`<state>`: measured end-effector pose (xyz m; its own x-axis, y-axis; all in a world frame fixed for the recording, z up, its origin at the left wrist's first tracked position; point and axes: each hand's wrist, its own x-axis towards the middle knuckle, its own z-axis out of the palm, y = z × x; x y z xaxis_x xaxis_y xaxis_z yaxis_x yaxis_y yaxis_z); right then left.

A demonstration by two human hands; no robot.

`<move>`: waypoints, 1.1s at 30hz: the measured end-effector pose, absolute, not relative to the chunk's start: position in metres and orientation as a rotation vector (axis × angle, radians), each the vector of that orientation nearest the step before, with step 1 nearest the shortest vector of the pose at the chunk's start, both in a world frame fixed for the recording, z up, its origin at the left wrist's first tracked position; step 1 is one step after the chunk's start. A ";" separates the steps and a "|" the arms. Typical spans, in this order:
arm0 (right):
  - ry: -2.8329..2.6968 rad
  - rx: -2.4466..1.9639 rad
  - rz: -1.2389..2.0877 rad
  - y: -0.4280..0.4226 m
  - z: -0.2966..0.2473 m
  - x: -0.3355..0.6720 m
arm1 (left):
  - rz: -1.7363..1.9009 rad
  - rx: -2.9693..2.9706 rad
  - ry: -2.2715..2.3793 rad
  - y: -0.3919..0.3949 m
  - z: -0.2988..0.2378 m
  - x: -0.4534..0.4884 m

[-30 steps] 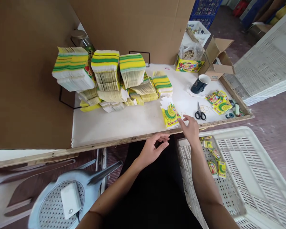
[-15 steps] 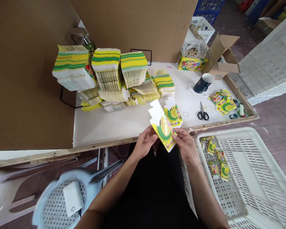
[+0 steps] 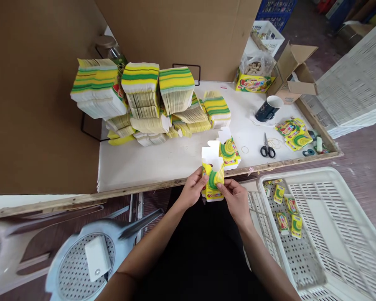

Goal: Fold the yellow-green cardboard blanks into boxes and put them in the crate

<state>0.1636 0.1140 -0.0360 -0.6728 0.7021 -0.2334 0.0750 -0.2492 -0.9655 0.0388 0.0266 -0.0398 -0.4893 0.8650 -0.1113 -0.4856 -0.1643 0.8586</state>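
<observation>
Between my two hands is a small yellow and green printed carton [image 3: 215, 177], squared open into a box shape, with its white top flaps standing up. My left hand [image 3: 192, 188] pinches its left side, thumb on the front. My right hand [image 3: 236, 198] grips the lower right edge with thumb and fingers. Just behind it, a small pile of flat cartons [image 3: 228, 150] lies at the table's front edge. Banded stacks of flat cartons [image 3: 141, 79] are heaped farther back on the left of the white table [image 3: 131, 163].
Black scissors [image 3: 267, 148], a dark mug [image 3: 268, 109] and loose cartons [image 3: 294, 133] are on the table's right. A white plastic crate [image 3: 329, 209] at my right holds several finished-looking small boxes [image 3: 296, 225]. A blue-grey stool [image 3: 72, 234] with a white power bank [image 3: 97, 258] stands at lower left.
The carton has gone from flat and slanted to an opened, upright box shape. My right hand has shifted left and slightly down with it.
</observation>
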 end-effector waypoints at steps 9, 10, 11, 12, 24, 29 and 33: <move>-1.958 -0.910 1.517 0.119 -0.030 0.168 | 1.794 0.545 1.459 0.021 -0.030 0.038; -1.994 -0.878 1.472 0.120 -0.028 0.168 | 1.787 0.543 1.446 0.020 -0.028 0.039; -2.003 -0.836 1.448 0.121 -0.026 0.169 | 1.782 0.547 1.425 0.019 -0.027 0.039; -1.991 -0.789 1.444 0.123 -0.023 0.169 | 1.780 0.557 1.402 0.018 -0.025 0.040; -2.213 -0.561 1.574 0.153 0.004 0.183 | 1.601 0.878 1.369 0.007 -0.024 0.038; -2.136 -0.587 1.516 0.155 -0.004 0.183 | 1.574 0.779 1.267 0.006 -0.019 0.041; -2.006 -0.684 1.587 0.154 -0.014 0.185 | 1.495 0.742 1.182 0.006 -0.017 0.040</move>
<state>0.1848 0.1537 -0.0140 -0.7551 0.6520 0.0677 0.0841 0.1988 -0.9764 0.0403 0.0065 -0.0174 -0.2652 0.9557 -0.1273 -0.3445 0.0294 0.9383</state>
